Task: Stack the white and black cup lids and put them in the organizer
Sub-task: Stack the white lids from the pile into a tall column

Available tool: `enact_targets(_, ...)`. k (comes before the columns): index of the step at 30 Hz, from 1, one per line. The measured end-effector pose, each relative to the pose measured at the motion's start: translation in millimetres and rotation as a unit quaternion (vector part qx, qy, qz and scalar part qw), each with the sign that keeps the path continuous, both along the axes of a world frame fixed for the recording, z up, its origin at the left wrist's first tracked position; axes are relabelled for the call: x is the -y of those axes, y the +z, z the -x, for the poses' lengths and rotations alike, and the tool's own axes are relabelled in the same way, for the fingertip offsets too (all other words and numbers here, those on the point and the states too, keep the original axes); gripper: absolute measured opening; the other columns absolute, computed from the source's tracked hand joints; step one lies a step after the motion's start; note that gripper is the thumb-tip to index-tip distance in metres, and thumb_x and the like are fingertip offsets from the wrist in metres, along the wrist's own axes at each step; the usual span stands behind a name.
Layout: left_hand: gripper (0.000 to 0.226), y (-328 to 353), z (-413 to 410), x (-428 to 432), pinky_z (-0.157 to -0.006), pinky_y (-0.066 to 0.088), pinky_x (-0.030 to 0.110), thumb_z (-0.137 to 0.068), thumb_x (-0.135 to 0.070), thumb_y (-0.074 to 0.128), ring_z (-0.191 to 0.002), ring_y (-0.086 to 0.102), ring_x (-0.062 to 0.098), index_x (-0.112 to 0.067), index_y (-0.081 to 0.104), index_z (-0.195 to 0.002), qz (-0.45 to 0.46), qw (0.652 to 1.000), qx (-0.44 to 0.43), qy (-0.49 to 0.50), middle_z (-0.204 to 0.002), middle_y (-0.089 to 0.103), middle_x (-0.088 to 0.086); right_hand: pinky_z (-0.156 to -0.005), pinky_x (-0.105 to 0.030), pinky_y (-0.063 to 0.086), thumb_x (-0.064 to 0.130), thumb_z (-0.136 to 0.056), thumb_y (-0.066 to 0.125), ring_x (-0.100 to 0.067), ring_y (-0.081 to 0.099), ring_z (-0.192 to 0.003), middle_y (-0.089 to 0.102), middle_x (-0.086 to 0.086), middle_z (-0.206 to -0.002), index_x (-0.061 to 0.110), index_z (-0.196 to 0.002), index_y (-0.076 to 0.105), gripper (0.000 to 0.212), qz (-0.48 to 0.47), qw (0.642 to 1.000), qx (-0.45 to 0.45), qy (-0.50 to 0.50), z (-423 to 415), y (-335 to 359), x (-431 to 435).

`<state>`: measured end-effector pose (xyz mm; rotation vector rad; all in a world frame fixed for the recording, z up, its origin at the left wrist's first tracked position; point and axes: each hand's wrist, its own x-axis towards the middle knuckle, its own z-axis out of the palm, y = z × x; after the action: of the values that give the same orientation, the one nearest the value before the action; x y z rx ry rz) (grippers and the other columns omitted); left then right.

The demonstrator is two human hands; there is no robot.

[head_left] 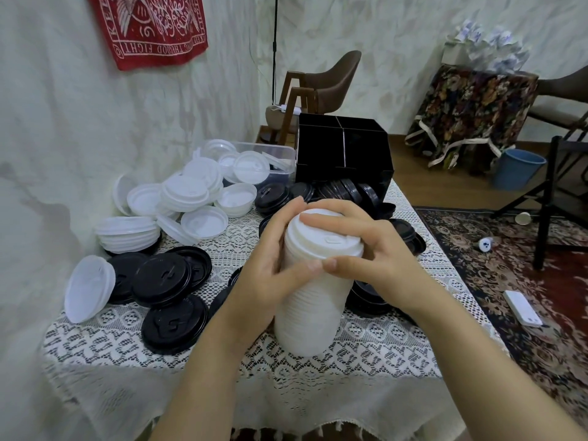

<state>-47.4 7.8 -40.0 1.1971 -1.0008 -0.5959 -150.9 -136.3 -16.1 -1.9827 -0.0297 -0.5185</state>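
Holding a tall stack of white lids (310, 313) with both hands, upright on the lace tablecloth (381, 345) near the middle of the table, tilted a little.

Gripping its upper left side with the left hand (270, 265): fingers curled round toward the far rim of the top lid, thumb pressed against the near side of the stack. Clasped firmly, not released.

Covering the top lid with the right hand (366, 249): fingers laid bent across the lid's crown, thumb hooked on its near rim, tip almost meeting the left thumb. Grasping too, closed around the top of the stack.

Farther back, just beyond the hands: the black organizer (366, 148), divided into compartments, with a row of black lids (350, 189) on edge in its low front slot.

To the left, near: loose black lids (162, 275) overlapping flat on the cloth, with one white lid (89, 288) leaning at their left edge. To the left, far: a heap of white lids (184, 192), spilling from beside a clear plastic container (280, 152).

To the right of the stack, partly hidden behind the right wrist: more black lids (407, 233).
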Motion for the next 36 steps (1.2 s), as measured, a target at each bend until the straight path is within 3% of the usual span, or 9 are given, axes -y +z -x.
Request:
enact_targets(5, 0.056, 5.6, 5.8, 3.0, -0.1, 0.046, 0.029, -0.084, -0.043, 0.056, -0.125, 0.053, 0.006, -0.028, 0.046, -0.137, 0.005, 0.999, 0.008, 0.034, -0.134, 0.056, -0.013, -0.111, -0.038, 0.038, 0.038, -0.075, 0.068, -0.012, 0.046, -0.132, 0.049, 0.007, -0.139, 0.024, -0.124, 0.064, 0.051, 0.009, 1.0, -0.019, -0.011, 4.3, 1.8, -1.7)
enact_targets(9, 0.044, 4.7, 6.3, 2.4, -0.093, 0.048, 0.023, -0.088, -0.031, 0.055, -0.12, 0.056, 0.007, -0.03, 0.049, -0.131, 0.014, 0.999, -0.016, 0.033, -0.13, 0.06, -0.012, -0.106, -0.02, 0.039, 0.054, -0.065, 0.074, 0.002, 0.045, -0.128, 0.048, 0.014, -0.137, 0.033, -0.12, 0.066, 0.059, -0.006, 0.998, -0.04, -0.038, 8.3, 6.8, -11.3)
enact_targets(12, 0.044, 4.9, 6.5, 0.6, -0.089, 0.049, 0.02, -0.087, -0.027, 0.051, -0.12, 0.057, 0.007, -0.028, 0.049, -0.132, 0.025, 0.999, -0.028, 0.021, -0.13, 0.06, -0.012, -0.094, -0.009, 0.041, 0.045, -0.062, 0.086, 0.008, 0.049, -0.119, 0.051, 0.014, -0.131, 0.037, -0.106, 0.069, 0.048, -0.039, 0.993, 0.009, -0.113, 4.0, 0.7, -29.1)
enact_targets(17, 0.044, 3.9, 4.0, -1.9, -0.091, 0.048, 0.021, -0.088, -0.024, 0.05, -0.122, 0.057, 0.009, -0.029, 0.051, -0.131, 0.032, 0.998, -0.049, 0.007, -0.131, 0.06, -0.01, -0.092, -0.013, 0.045, 0.033, -0.064, 0.087, 0.003, 0.053, -0.117, 0.056, 0.01, -0.126, 0.029, -0.101, 0.072, 0.039, -0.072, 0.983, 0.073, -0.154, -1.0, -7.7, -37.8)
enact_targets(21, 0.042, 0.7, -2.4, -1.6, -0.104, 0.044, 0.028, -0.091, -0.028, 0.05, -0.128, 0.052, 0.013, -0.025, 0.052, -0.133, 0.037, 0.998, -0.049, 0.007, -0.135, 0.059, -0.005, -0.092, -0.015, 0.045, 0.028, -0.063, 0.084, 0.001, 0.055, -0.115, 0.058, 0.012, -0.12, 0.03, -0.099, 0.071, 0.038, -0.049, 0.981, 0.094, -0.163, -6.2, -10.7, -36.9)
enact_targets(26, 0.037, -5.3, -17.4, 0.4, -0.1, 0.045, 0.025, -0.09, -0.036, 0.047, -0.12, 0.055, 0.002, -0.03, 0.057, -0.125, -0.013, 0.991, 0.009, 0.132, -0.125, 0.063, -0.008, -0.089, -0.012, 0.045, 0.043, -0.06, 0.076, 0.004, 0.055, -0.112, 0.059, 0.015, -0.118, 0.032, -0.097, 0.071, 0.039, -0.06, 0.979, 0.105, -0.166, -6.3, -12.8, -38.2)
enact_targets(28, 0.037, -7.9, -30.7, -0.9, -0.103, 0.04, 0.022, -0.093, -0.032, 0.052, -0.121, 0.051, -0.003, -0.029, 0.055, -0.129, -0.082, 0.967, 0.107, 0.218, -0.13, 0.059, -0.013, -0.09, -0.014, 0.046, 0.046, -0.06, 0.076, 0.004, 0.054, -0.113, 0.058, 0.021, -0.115, 0.034, -0.097, 0.071, 0.039, -0.063, 0.979, 0.098, -0.166, -5.7, -13.3, -38.0)
enact_targets(31, 0.04, -12.7, -53.1, -5.7, -0.101, 0.029, 0.015, -0.097, -0.023, 0.053, -0.127, 0.044, 0.004, -0.022, 0.051, -0.137, -0.204, 0.888, 0.28, 0.302, -0.138, 0.052, -0.008, -0.092, -0.018, 0.047, 0.047, -0.06, 0.075, 0.003, 0.053, -0.114, 0.056, 0.025, -0.116, 0.036, -0.096, 0.071, 0.038, -0.061, 0.979, 0.095, -0.168, -7.0, -14.3, -38.0)
enact_targets(36, 0.044, -15.9, -85.5, -6.6, -0.098, 0.037, 0.035, -0.097, -0.023, 0.051, -0.127, 0.045, 0.021, -0.017, 0.046, -0.14, -0.333, 0.786, 0.42, 0.309, -0.141, 0.049, 0.002, -0.09, -0.017, 0.047, 0.048, -0.06, 0.075, 0.001, 0.053, -0.115, 0.057, 0.023, -0.116, 0.033, -0.097, 0.072, 0.041, -0.068, 0.979, 0.095, -0.168, -7.3, -14.5, -38.0)
